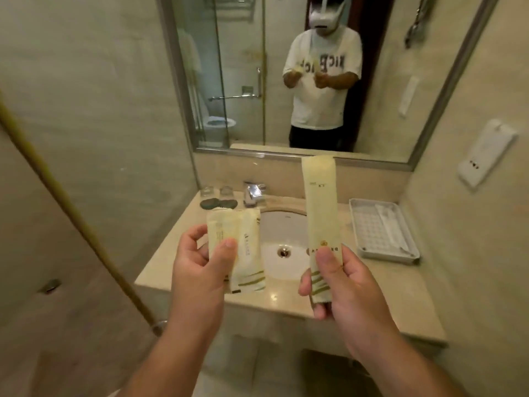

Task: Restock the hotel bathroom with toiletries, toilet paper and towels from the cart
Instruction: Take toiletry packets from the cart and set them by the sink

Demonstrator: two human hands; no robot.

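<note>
Holds two short sachets (243, 233) in the left hand (200, 265) over the left rim of the sink (282, 224), fingers (227, 246) clamped on them; pinches a long sachet (320, 207) upright in the right hand (343, 285) over the sink's right rim. Probably kept apart and label-up to sort before laying in the tray (369, 227) right of the sink. Look cream, glossy, olive-striped at the foot
</note>
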